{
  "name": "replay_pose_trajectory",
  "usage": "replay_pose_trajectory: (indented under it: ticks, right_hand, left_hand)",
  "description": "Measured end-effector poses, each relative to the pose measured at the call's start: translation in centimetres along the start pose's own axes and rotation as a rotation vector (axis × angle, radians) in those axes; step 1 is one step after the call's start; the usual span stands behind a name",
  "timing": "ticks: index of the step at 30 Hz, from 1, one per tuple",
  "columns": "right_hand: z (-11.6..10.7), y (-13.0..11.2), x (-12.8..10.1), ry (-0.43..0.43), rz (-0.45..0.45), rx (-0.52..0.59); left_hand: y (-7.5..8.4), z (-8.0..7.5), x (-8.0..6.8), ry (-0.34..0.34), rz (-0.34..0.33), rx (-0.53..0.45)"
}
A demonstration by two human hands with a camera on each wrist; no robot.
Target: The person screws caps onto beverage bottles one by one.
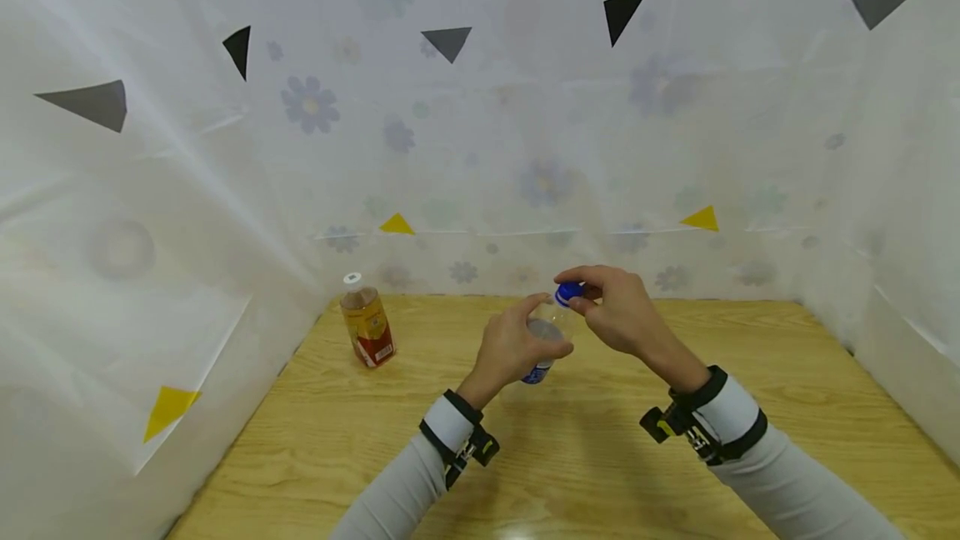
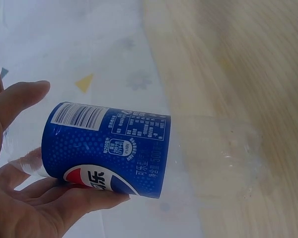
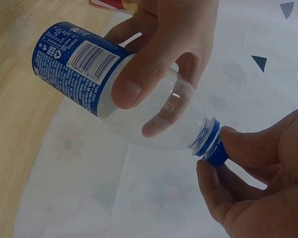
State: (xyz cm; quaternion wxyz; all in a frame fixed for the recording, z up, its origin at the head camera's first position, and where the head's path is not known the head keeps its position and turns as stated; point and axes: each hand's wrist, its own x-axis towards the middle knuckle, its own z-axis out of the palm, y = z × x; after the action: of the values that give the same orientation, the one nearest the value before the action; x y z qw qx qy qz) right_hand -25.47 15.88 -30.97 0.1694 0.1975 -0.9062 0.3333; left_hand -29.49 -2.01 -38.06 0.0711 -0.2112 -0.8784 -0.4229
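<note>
A clear plastic cola bottle (image 3: pixel 154 116) with a blue label (image 2: pixel 107 148) is held tilted above the table, and it looks empty. My left hand (image 1: pixel 520 342) grips its body, thumb on one side and fingers round the other. At the neck, my right hand (image 1: pixel 617 307) pinches the blue cap (image 3: pixel 217 152) between thumb and fingers. The cap sits on the bottle's mouth, with a blue ring just below it. In the left wrist view the base end of the bottle points toward the table, and the cap is out of sight.
A bottle of amber liquid (image 1: pixel 367 323) with a white cap and a yellow-red label stands at the table's back left. The wooden table (image 1: pixel 600 457) is bounded by white flower-patterned sheeting (image 1: pixel 480 148) at the back and sides.
</note>
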Motion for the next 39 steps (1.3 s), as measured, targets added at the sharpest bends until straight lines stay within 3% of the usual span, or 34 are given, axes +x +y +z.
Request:
replay_pose_trajectory:
  ticks: [11,31,39]
  right_hand:
    - [0.16,0.17,-0.10,0.060,-0.012,-0.057]
    - [0.78,0.33,-0.13,0.059,0.048,-0.060]
    - [0.16,0.52,-0.48,0.043,-0.044,-0.032]
  left_hand:
    - [-0.03,0.15,-0.10,0.003,0.013,-0.005]
    - [-0.01,0.03,-0.16,0.001,0.000,-0.005]
    - [0.35,0.00,-0.14,0.004,0.013,0.010]
